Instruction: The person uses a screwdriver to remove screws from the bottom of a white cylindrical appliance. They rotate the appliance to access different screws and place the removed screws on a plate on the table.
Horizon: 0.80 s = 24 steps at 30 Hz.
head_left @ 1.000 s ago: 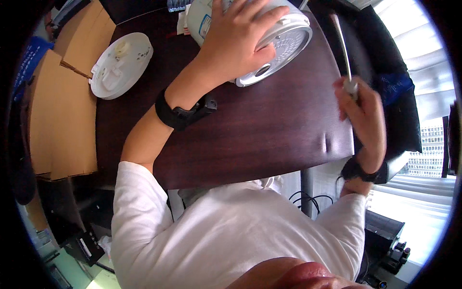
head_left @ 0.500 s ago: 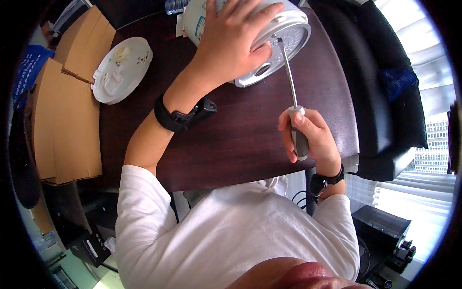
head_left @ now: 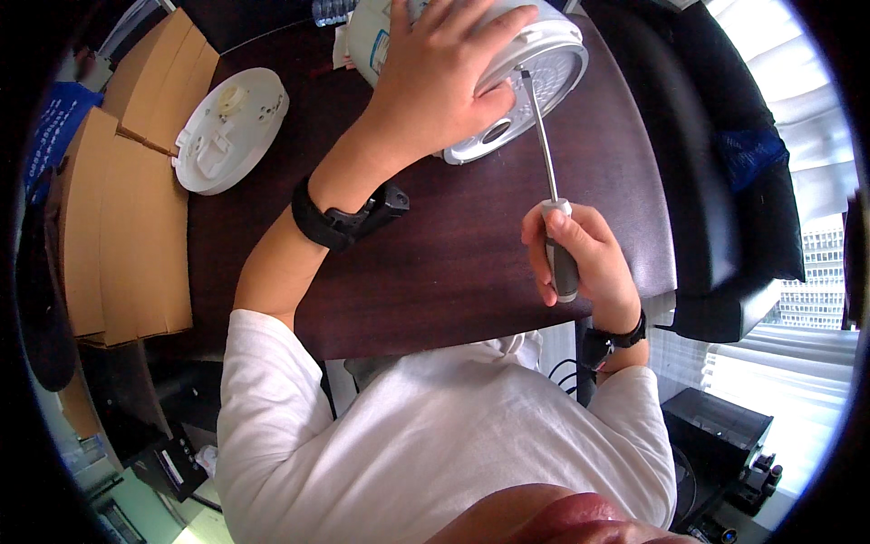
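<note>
On the table, right hand (head_left: pixel 587 258) grips screwdriver (head_left: pixel 547 172); left hand (head_left: pixel 444 77) steadies cooker (head_left: pixel 535 82).

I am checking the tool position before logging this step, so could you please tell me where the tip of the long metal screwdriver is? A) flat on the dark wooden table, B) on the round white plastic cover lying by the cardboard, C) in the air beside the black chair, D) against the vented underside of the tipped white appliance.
D: the right hand holds the long metal screwdriver, its tip against the vented underside of the white appliance, which the left hand steadies.
</note>
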### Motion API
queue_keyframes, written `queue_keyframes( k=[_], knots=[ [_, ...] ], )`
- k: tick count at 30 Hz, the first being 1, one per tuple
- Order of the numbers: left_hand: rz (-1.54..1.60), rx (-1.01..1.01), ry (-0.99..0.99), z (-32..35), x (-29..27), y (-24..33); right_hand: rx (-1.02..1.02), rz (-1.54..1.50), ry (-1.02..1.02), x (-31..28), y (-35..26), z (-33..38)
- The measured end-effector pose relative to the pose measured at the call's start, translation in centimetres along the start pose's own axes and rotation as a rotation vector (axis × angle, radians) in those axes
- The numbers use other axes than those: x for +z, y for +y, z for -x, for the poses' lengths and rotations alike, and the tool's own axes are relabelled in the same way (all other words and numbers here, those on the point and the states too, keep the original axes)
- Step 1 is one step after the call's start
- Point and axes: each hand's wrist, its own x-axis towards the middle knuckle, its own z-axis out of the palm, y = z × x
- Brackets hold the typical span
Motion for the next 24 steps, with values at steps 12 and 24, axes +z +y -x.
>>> queue_keyframes(
  k=[12,24],
  knots=[
    [0.014,-0.010,-0.011,-0.1,-0.2,0.1,-0.004,0.040,0.046,0.4,-0.2,0.0],
    [0.018,-0.003,-0.006,0.0,0.0,0.0,0.125,0.890,0.346,0.8,-4.2,0.3]
  ],
)
